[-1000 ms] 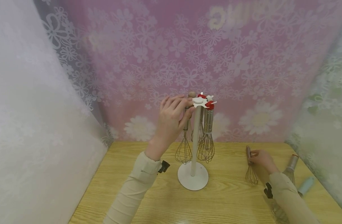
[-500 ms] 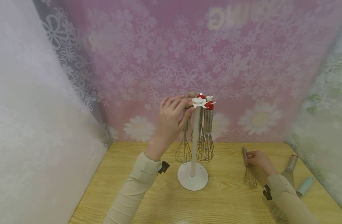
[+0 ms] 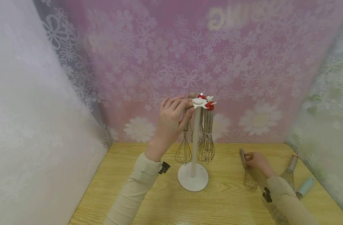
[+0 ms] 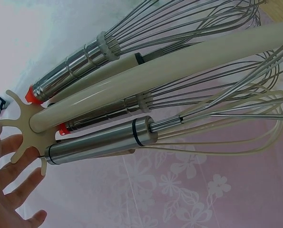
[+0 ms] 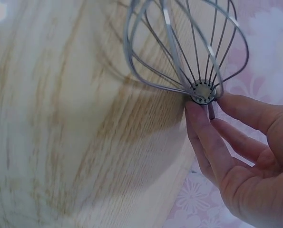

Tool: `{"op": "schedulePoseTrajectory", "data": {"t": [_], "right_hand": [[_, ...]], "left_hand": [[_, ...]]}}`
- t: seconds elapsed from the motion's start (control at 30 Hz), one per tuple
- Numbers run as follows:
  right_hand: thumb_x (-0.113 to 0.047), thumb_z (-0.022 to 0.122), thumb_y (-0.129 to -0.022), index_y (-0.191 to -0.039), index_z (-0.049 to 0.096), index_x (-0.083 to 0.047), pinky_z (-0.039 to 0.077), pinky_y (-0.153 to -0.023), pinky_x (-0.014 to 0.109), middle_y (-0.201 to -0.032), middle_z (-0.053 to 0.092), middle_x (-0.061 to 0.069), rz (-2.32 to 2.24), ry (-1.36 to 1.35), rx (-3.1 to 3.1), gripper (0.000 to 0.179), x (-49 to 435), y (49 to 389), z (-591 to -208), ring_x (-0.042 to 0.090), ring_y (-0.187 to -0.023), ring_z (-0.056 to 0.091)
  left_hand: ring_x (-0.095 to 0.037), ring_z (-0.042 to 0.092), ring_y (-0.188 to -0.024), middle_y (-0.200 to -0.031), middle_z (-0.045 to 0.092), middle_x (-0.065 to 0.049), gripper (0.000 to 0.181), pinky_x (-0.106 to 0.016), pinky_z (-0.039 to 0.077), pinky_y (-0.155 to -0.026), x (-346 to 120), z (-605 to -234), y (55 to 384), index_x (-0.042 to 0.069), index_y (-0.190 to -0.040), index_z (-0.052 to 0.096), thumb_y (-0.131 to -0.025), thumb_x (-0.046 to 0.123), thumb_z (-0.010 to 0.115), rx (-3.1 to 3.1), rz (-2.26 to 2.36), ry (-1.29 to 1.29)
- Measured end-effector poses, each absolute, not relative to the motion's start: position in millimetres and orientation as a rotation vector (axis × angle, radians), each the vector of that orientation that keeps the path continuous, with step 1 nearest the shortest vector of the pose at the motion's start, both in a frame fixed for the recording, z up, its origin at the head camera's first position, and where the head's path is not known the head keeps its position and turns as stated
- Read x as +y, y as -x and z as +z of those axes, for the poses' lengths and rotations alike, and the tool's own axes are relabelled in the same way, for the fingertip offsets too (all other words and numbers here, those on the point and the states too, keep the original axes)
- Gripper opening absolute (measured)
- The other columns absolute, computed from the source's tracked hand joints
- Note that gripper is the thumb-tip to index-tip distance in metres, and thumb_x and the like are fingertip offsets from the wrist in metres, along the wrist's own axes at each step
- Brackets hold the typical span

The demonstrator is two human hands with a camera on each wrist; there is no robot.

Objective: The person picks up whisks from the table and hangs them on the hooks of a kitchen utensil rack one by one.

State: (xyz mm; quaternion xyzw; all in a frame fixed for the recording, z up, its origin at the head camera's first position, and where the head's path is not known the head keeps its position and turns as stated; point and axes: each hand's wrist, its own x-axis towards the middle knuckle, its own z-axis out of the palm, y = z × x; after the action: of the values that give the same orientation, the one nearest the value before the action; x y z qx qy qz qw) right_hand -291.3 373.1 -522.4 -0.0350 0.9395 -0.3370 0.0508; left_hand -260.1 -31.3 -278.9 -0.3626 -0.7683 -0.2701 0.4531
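Note:
My left hand [image 3: 171, 115] holds the hooked top of a white stand [image 3: 196, 137], thumb and fingertips at its edge. In the left wrist view, its fingers reach around the hook arms of the top [image 4: 29, 128]. Several whisks hang there, among them a steel-handled whisk with a black ring [image 4: 103, 140] and a red-topped whisk [image 4: 77, 61]. Over at the right, my right hand [image 3: 257, 162] pinches a steel whisk [image 3: 242, 157] by its handle, wires pointing toward me. The right wrist view shows the wire loops [image 5: 198, 42] near, with the handle mostly hidden behind the fingers.
Right of my right forearm lie a whisk with a red end [image 3: 293, 164] and one with a light blue handle [image 3: 305, 187]. Wires of another whisk [image 3: 279, 214] show beside the sleeve. A flowered pink backdrop [image 3: 160, 62] rises behind the wooden table [image 3: 126, 193].
My right hand has moved a little left and nearer with the steel whisk, whose handle now tilts further left. My left hand stays at the stand's top.

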Motion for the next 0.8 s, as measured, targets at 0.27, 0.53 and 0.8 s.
{"op": "schedulePoseTrajectory", "data": {"t": [0.27, 0.53, 0.8], "right_hand": [[-0.001, 0.068, -0.09, -0.129, 0.051, 0.023, 0.06, -0.07, 0.043, -0.105, 0.066, 0.038, -1.045, 0.151, 2.848, 0.049, 367, 287, -521, 0.038, -0.084, 0.072], [-0.003, 0.068, -0.091, -0.131, 0.052, 0.02, 0.06, -0.071, 0.044, -0.107, 0.067, 0.036, -1.029, 0.153, 2.843, 0.049, 357, 282, -517, 0.036, -0.084, 0.072], [-0.002, 0.068, -0.09, -0.13, 0.053, 0.02, 0.06, -0.069, 0.042, -0.107, 0.067, 0.035, -1.03, 0.163, 2.844, 0.048, 352, 280, -518, 0.034, -0.082, 0.072]], "left_hand": [[-0.027, 0.06, -0.121, -0.115, 0.072, -0.005, 0.02, -0.054, 0.029, -0.117, -31, -280, 262, 0.011, -0.111, 0.071, -0.098, 0.025, 0.067, -1.895, -0.667, 0.901], [-0.027, 0.059, -0.122, -0.116, 0.072, -0.005, 0.019, -0.054, 0.028, -0.118, -32, -279, 260, 0.01, -0.111, 0.07, -0.098, 0.024, 0.067, -1.906, -0.677, 0.904], [-0.026, 0.059, -0.122, -0.117, 0.072, -0.004, 0.02, -0.053, 0.028, -0.118, -32, -279, 259, 0.01, -0.112, 0.07, -0.099, 0.025, 0.066, -1.909, -0.675, 0.905]]}}
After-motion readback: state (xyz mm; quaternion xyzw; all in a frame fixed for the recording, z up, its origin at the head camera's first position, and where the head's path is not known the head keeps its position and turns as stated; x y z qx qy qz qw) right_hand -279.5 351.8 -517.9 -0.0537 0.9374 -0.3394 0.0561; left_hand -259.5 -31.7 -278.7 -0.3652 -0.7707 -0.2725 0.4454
